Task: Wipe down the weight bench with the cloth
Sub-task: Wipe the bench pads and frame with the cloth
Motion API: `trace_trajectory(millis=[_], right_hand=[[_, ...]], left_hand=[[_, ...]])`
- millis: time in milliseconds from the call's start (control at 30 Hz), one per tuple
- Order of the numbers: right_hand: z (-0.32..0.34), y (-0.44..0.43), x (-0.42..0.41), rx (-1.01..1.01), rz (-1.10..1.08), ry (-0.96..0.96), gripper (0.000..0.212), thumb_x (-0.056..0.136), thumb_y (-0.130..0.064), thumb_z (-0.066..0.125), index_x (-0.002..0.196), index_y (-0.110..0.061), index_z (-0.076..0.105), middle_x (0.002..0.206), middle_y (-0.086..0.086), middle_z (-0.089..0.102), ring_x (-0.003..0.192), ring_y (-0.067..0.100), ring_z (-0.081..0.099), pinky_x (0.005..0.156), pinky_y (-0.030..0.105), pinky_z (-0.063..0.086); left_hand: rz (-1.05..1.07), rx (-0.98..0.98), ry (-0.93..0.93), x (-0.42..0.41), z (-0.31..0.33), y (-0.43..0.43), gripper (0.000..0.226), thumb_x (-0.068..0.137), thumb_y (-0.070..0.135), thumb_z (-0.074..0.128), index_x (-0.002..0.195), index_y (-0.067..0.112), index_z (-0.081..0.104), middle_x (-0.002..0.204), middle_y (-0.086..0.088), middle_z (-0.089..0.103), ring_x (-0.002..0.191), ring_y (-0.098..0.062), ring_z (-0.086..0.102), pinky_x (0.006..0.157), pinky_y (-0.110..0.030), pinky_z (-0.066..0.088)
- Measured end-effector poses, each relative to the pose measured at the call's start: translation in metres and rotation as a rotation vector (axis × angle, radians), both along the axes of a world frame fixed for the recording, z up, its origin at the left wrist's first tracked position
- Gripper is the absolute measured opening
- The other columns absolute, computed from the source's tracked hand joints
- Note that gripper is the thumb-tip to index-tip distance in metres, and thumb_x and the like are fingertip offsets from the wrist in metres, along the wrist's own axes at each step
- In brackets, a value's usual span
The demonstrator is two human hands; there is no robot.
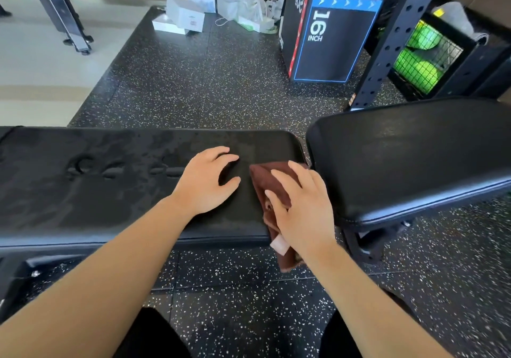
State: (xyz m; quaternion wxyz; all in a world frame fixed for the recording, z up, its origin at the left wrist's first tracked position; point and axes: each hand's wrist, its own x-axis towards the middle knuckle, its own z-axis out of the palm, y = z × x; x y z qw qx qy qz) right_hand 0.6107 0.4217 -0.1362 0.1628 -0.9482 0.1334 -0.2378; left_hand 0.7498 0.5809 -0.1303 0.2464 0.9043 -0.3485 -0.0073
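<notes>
On padded black bench (pixel 110 191) | right hand (pixel 301 205) flat, pressing brown terry cloth (pixel 269 183) | left hand (pixel 207 180) open, splayed

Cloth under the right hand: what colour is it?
Brown, with a pale tag near its lower end; the cloth shows best in the head view.
</notes>
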Motion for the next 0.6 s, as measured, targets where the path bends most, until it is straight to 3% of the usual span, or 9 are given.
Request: trace_trajectory(millis=[67, 133, 200, 367, 600], right_hand=[[-0.003, 0.012, -0.014, -0.016, -0.015, -0.032, 0.032, 0.089, -0.035, 0.057, 0.118, -0.022, 0.063, 0.131, 0.005, 0.053, 0.119, 0.031, 0.046, 0.096, 0.042, 0.045], [-0.003, 0.017, -0.011, -0.012, -0.028, -0.054, 0.032, 0.088, -0.035, 0.055, 0.115, -0.021, 0.064, 0.129, 0.006, 0.055, 0.118, 0.033, 0.048, 0.091, 0.045, 0.048], [0.0, 0.017, 0.008, 0.0, -0.024, -0.041, 0.031, 0.088, -0.033, 0.055, 0.114, -0.02, 0.064, 0.129, 0.006, 0.055, 0.117, 0.035, 0.047, 0.087, 0.047, 0.049], [0.012, 0.019, 0.058, 0.024, -0.045, 0.141, 0.035, 0.093, -0.035, 0.052, 0.126, -0.024, 0.056, 0.142, 0.004, 0.043, 0.128, 0.03, 0.033, 0.09, 0.048, 0.044], [0.016, 0.029, 0.018, 0.006, -0.004, 0.244, 0.054, 0.093, -0.048, 0.046, 0.142, -0.031, 0.035, 0.153, 0.001, 0.023, 0.138, 0.028, 0.016, 0.101, 0.047, 0.036]], left_hand=[[-0.009, 0.019, -0.034, -0.007, -0.003, 0.014, 0.06, 0.081, 0.053, 0.037, 0.128, 0.019, 0.054, 0.139, -0.004, 0.047, 0.129, -0.024, 0.039, 0.109, -0.049, 0.027], [0.061, 0.016, -0.062, -0.011, -0.006, 0.027, 0.052, 0.085, 0.049, 0.039, 0.126, 0.021, 0.056, 0.137, -0.003, 0.048, 0.128, -0.024, 0.041, 0.108, -0.055, 0.026], [0.131, 0.016, -0.064, -0.012, -0.008, 0.036, 0.045, 0.087, 0.043, 0.046, 0.126, 0.023, 0.056, 0.138, -0.002, 0.047, 0.127, -0.023, 0.041, 0.109, -0.056, 0.022], [0.172, -0.023, -0.07, -0.012, -0.01, 0.038, 0.049, 0.081, 0.044, 0.044, 0.121, 0.021, 0.059, 0.134, -0.005, 0.051, 0.124, -0.025, 0.045, 0.106, -0.053, 0.029], [0.18, -0.036, -0.081, -0.013, -0.012, 0.038, 0.05, 0.081, 0.043, 0.043, 0.123, 0.021, 0.058, 0.136, -0.004, 0.049, 0.127, -0.022, 0.041, 0.11, -0.05, 0.023]])
